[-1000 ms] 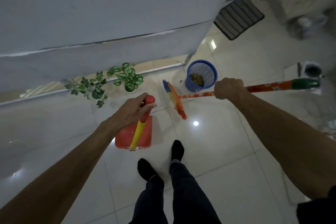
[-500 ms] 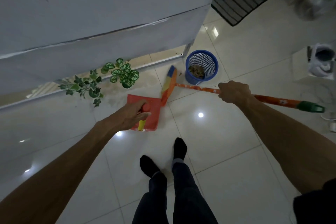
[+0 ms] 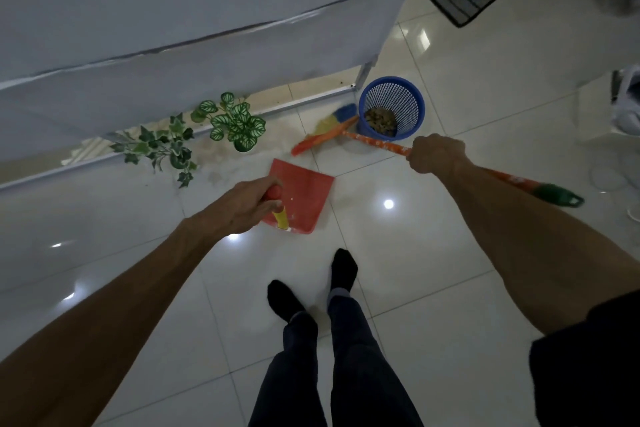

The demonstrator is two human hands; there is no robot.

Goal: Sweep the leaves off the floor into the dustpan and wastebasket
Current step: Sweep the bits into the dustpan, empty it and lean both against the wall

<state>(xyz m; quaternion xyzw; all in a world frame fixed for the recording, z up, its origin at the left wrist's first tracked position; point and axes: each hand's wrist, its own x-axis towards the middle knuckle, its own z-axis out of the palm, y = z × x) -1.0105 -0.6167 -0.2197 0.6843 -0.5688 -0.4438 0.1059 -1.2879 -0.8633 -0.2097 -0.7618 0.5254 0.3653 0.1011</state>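
1. Leaves: no loose ones are visible on the floor (image 3: 433, 288) now; only a brown heap lies inside the blue wastebasket (image 3: 412, 104), which stands near the corner of the grey cabinet (image 3: 207, 28).
2. Dustpan (image 3: 304, 194): it sits flat on the floor in front of the feet, and its tray looks almost empty.
3. Left hand (image 3: 242, 208) is closed around the red-and-yellow dustpan handle (image 3: 280, 215).
4. Right hand (image 3: 436, 158) is wrapped around the orange broom (image 3: 377, 142) shaft.
5. Change: half a second ago the broom head touched the front edge of the dustpan; now it has swung away, just beside the wastebasket.
6. My judgement: one stroke is finished, and the next one probably gathers the pale dust near the potted plants (image 3: 235, 125).
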